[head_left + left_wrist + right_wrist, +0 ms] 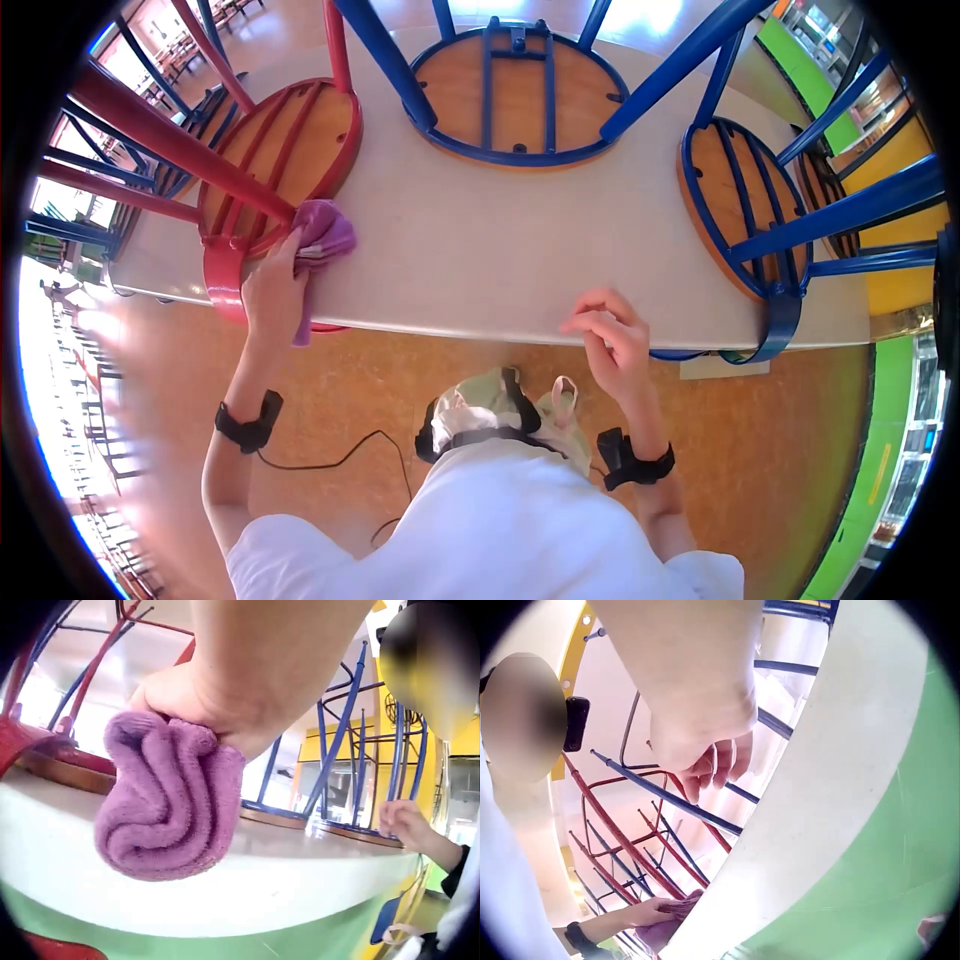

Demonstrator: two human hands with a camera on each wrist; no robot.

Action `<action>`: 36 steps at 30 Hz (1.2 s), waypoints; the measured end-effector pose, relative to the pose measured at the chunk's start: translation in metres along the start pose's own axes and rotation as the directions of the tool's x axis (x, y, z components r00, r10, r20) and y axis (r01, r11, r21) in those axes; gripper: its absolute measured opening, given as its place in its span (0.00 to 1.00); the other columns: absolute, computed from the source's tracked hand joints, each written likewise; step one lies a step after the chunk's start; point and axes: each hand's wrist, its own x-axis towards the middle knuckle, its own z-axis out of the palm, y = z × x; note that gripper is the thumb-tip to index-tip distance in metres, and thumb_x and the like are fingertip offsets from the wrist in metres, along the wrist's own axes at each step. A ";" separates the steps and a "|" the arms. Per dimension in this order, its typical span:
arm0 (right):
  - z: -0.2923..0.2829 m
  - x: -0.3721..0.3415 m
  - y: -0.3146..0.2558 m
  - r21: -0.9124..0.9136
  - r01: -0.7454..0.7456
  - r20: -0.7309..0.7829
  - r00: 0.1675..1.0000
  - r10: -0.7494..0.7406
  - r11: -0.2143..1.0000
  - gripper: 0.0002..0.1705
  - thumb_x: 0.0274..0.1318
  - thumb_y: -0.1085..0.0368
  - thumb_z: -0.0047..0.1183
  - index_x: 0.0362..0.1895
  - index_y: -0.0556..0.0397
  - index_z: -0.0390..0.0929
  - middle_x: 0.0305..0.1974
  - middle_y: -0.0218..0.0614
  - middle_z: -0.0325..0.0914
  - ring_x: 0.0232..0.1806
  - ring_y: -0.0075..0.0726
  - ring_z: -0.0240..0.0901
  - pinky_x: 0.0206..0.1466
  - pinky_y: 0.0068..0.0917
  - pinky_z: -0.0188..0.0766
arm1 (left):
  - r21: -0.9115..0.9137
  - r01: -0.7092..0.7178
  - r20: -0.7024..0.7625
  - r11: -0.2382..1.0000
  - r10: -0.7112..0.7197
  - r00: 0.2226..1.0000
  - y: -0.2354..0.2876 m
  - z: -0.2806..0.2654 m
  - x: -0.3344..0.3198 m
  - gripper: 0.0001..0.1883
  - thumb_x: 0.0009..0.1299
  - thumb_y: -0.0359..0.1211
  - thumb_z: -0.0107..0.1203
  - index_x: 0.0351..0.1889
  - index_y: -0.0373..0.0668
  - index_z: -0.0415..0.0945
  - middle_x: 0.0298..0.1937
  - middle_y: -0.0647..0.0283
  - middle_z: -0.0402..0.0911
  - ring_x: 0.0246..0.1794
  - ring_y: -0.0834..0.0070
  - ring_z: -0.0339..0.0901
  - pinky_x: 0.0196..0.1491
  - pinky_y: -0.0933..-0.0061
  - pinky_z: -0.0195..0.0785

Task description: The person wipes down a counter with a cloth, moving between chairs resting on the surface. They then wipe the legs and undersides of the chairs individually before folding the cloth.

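My left hand (274, 290) grips a folded purple cloth (326, 232) beside the red chair (225, 275), which lies upside down on the table's left end. In the left wrist view the cloth (169, 802) hangs in thick folds below the fingers, over the white table edge. My right hand (615, 338) is held at the front edge of the table (450, 265), fingers loosely bent, with nothing in them. The right wrist view shows that hand (705, 754) from behind, its fingers partly hidden by the wrist.
An upturned blue chair (520, 90) rests on the table's far middle, its legs pointing up. Another blue chair (750, 210) lies seat-down at the right end, its backrest hanging over the front edge. A thin black cable (330, 465) runs from the left wristband.
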 end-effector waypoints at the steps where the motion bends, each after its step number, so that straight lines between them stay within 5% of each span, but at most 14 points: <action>1: -0.004 -0.004 0.003 0.001 -0.011 -0.008 1.000 0.011 1.000 0.11 0.36 0.83 0.46 0.25 0.56 0.75 0.29 0.36 0.71 0.21 0.32 0.64 0.22 0.23 0.57 | 0.071 -0.057 -0.081 0.996 0.062 0.995 -0.003 0.006 0.000 0.25 0.58 0.27 0.52 0.56 0.49 0.69 0.52 0.57 0.74 0.47 0.58 0.74 0.46 0.63 0.68; 4: -0.016 -0.018 0.003 -0.015 -0.079 -0.052 0.996 0.078 0.997 0.12 0.38 0.85 0.44 0.23 0.56 0.76 0.29 0.35 0.70 0.22 0.28 0.62 0.23 0.20 0.55 | 0.211 -0.053 -0.155 0.976 0.087 0.984 0.030 0.031 0.005 0.23 0.59 0.30 0.52 0.55 0.45 0.69 0.50 0.56 0.75 0.43 0.59 0.76 0.42 0.61 0.70; 6: -0.024 -0.026 0.001 -0.034 -0.135 -0.090 0.987 0.132 0.990 0.14 0.39 0.86 0.42 0.22 0.56 0.76 0.28 0.33 0.70 0.23 0.24 0.62 0.24 0.18 0.53 | 0.174 -0.032 -0.049 0.984 0.041 0.998 0.081 0.033 0.015 0.21 0.58 0.30 0.51 0.53 0.44 0.69 0.48 0.56 0.75 0.41 0.57 0.75 0.40 0.60 0.70; 8: -0.037 -0.034 -0.004 -0.067 -0.171 -0.112 0.980 0.163 0.983 0.13 0.38 0.86 0.44 0.24 0.55 0.76 0.28 0.34 0.70 0.20 0.27 0.61 0.21 0.19 0.54 | 0.089 -0.256 -0.128 0.962 0.266 0.955 0.116 0.059 0.027 0.18 0.58 0.29 0.51 0.48 0.44 0.70 0.43 0.55 0.76 0.37 0.59 0.77 0.33 0.61 0.72; 11: -0.056 -0.051 -0.008 -0.131 -0.217 -0.124 0.972 0.201 0.967 0.12 0.40 0.85 0.45 0.24 0.55 0.76 0.28 0.34 0.69 0.21 0.27 0.62 0.22 0.19 0.54 | 0.042 -0.493 -0.015 0.869 0.494 0.869 0.202 0.089 0.019 0.11 0.59 0.29 0.49 0.41 0.45 0.71 0.36 0.59 0.75 0.30 0.69 0.78 0.23 0.68 0.72; 15: -0.074 -0.065 -0.014 -0.140 -0.251 -0.203 0.954 0.221 0.958 0.11 0.41 0.85 0.46 0.24 0.56 0.75 0.28 0.34 0.68 0.22 0.28 0.63 0.23 0.19 0.55 | -0.052 -0.761 0.124 0.647 0.760 0.637 0.290 0.106 -0.022 0.18 0.58 0.31 0.51 0.48 0.45 0.68 0.48 0.58 0.74 0.34 0.63 0.79 0.25 0.67 0.72; 17: -0.084 -0.068 -0.014 -0.200 -0.200 -0.212 0.965 0.157 0.959 0.11 0.42 0.84 0.46 0.24 0.56 0.75 0.29 0.35 0.68 0.22 0.28 0.64 0.24 0.20 0.56 | -0.106 -0.897 0.157 0.429 0.898 0.411 0.309 0.107 -0.036 0.24 0.57 0.30 0.52 0.54 0.45 0.66 0.55 0.56 0.70 0.40 0.64 0.77 0.27 0.69 0.73; 18: -0.088 -0.070 -0.013 -0.207 -0.207 -0.219 0.962 0.161 0.956 0.11 0.42 0.84 0.46 0.24 0.56 0.75 0.29 0.35 0.68 0.22 0.28 0.64 0.24 0.20 0.56 | -0.111 -0.901 0.155 0.419 0.903 0.401 0.308 0.107 -0.037 0.24 0.57 0.30 0.52 0.54 0.45 0.66 0.55 0.56 0.70 0.40 0.64 0.77 0.27 0.69 0.73; 20: -0.095 -0.076 -0.007 -0.145 -0.254 -0.225 0.950 0.218 0.956 0.11 0.42 0.84 0.46 0.24 0.55 0.76 0.29 0.35 0.68 0.22 0.30 0.64 0.24 0.21 0.57 | -0.158 -0.886 0.103 0.437 0.899 0.425 0.289 0.101 -0.032 0.28 0.56 0.28 0.53 0.58 0.47 0.64 0.60 0.55 0.67 0.46 0.65 0.75 0.29 0.70 0.73; 22: -0.102 -0.080 0.001 -0.134 -0.271 -0.194 0.950 0.243 0.953 0.11 0.41 0.84 0.47 0.24 0.55 0.76 0.29 0.35 0.69 0.23 0.30 0.65 0.24 0.21 0.57 | -0.147 -0.786 0.222 0.600 0.795 0.565 0.263 0.077 -0.034 0.29 0.55 0.26 0.53 0.58 0.48 0.65 0.63 0.59 0.64 0.48 0.65 0.74 0.31 0.70 0.73; 24: -0.109 -0.080 0.007 -0.113 -0.280 -0.156 0.953 0.261 0.953 0.10 0.41 0.83 0.47 0.24 0.54 0.75 0.29 0.35 0.69 0.23 0.31 0.65 0.24 0.21 0.58 | -0.031 -0.702 0.077 0.712 0.702 0.708 0.219 0.082 -0.036 0.29 0.56 0.27 0.53 0.58 0.50 0.66 0.61 0.64 0.67 0.44 0.65 0.76 0.32 0.69 0.73; 26: -0.116 -0.080 0.011 -0.126 -0.293 -0.080 0.955 0.285 0.948 0.11 0.40 0.83 0.47 0.24 0.53 0.75 0.29 0.35 0.70 0.23 0.33 0.65 0.24 0.23 0.58 | 0.183 -0.412 0.092 0.893 0.401 0.911 0.199 0.069 -0.039 0.27 0.57 0.29 0.54 0.57 0.51 0.66 0.59 0.64 0.69 0.40 0.62 0.77 0.34 0.65 0.73; 30: -0.143 -0.084 0.020 -0.081 -0.250 -0.064 0.967 0.245 0.965 0.11 0.40 0.83 0.47 0.24 0.52 0.75 0.29 0.35 0.70 0.23 0.35 0.66 0.24 0.24 0.60 | 0.178 -0.304 -0.009 0.936 0.310 0.951 0.219 0.075 -0.026 0.24 0.60 0.31 0.52 0.56 0.48 0.66 0.54 0.59 0.72 0.35 0.63 0.78 0.30 0.64 0.73; 36: -0.188 -0.116 0.028 -0.057 -0.225 -0.037 0.974 0.223 0.973 0.11 0.40 0.83 0.47 0.24 0.53 0.75 0.29 0.36 0.71 0.29 0.38 0.71 0.31 0.25 0.66 | -0.031 -0.436 -0.027 0.900 0.435 0.900 0.318 0.113 0.010 0.19 0.59 0.32 0.53 0.50 0.44 0.67 0.42 0.56 0.74 0.37 0.58 0.76 0.36 0.61 0.71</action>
